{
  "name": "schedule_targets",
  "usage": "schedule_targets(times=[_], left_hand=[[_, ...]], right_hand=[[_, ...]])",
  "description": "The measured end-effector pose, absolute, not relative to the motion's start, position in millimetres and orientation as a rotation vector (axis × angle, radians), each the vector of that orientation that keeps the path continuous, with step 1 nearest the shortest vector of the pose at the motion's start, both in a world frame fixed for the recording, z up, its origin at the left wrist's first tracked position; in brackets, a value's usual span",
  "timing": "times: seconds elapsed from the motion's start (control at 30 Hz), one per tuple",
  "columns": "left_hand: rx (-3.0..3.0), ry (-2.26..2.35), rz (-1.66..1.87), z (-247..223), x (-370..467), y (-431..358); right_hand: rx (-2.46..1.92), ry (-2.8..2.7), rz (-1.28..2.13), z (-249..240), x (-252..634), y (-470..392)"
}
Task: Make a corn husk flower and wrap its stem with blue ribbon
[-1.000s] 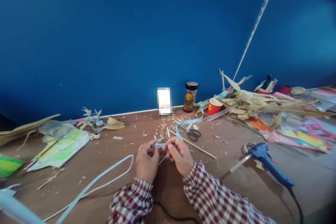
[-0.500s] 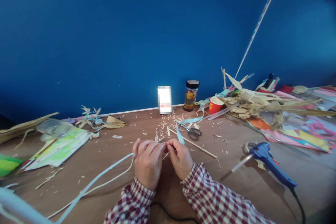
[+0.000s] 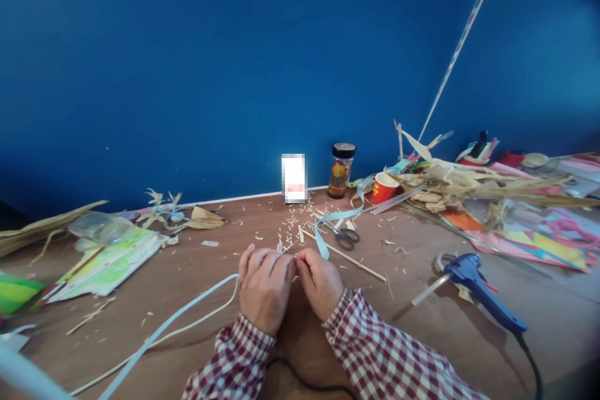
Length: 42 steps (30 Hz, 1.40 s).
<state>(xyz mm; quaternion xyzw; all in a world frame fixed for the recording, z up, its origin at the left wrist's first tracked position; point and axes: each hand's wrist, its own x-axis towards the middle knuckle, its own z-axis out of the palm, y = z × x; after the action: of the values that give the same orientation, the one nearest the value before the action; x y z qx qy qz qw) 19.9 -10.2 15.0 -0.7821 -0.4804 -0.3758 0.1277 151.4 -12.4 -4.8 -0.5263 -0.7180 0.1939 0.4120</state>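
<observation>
Side by side over the brown tabletop, my left hand (image 3: 266, 287) and my right hand (image 3: 321, 281) meet at the fingertips. Both are closed in a pinch, thumbs and index fingers nearly touching. Whatever lies between them is too small and covered to name. A pale blue strip (image 3: 173, 320) and a thin cream cord (image 3: 201, 323) run from the lower left up to the outer edge of my left hand; I cannot tell whether it grips them. Just beyond my fingers lie pale shavings (image 3: 293, 225), a thin wooden stick (image 3: 356, 261) and dark-handled scissors (image 3: 347, 237).
A blue glue gun (image 3: 482, 287) lies to the right, its black cord trailing forward. Behind stand a lidded jar (image 3: 341, 172), a red paper cup (image 3: 385, 189) and a blurred white rectangle (image 3: 294, 176). Dry husks (image 3: 459, 181) heap at right; a painted sheet (image 3: 110, 262) lies left.
My fingers have shifted very slightly, the fingertips still together. The view has moved a little; nothing else has visibly changed.
</observation>
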Motion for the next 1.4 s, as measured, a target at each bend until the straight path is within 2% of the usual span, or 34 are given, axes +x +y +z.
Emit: schedule_targets(times=[0.2,0.47,0.7,0.9,1.07,1.4], left_hand=[[-2.314,-1.497,-1.264,8.0,13.8,-2.8],[-2.451,-2.017,-1.821,2.2,9.7,2.7],[-2.459,-1.997,-1.993,9.8,10.3,-0.4],[-2.513,-2.101,-2.181,-0.2,11.7,1.3],[-2.586,-2.052,-2.096,-1.0,14.5,-0.2],[-2.698,-1.569,-1.739,4.5,18.3,-3.0]], right_hand=[[-1.277,-1.773,0.516,-2.3,151.3,-13.4],[-1.204,-1.623,0.685,-3.5,150.3,-12.5],[-1.167,-1.598,0.751,2.6,150.3,-15.6],[-1.157,-1.494,0.652,5.2,148.4,-15.7],[-1.183,-1.467,0.602,5.5,149.1,-15.2],[-1.297,-1.484,0.527,3.9,150.2,-13.6]])
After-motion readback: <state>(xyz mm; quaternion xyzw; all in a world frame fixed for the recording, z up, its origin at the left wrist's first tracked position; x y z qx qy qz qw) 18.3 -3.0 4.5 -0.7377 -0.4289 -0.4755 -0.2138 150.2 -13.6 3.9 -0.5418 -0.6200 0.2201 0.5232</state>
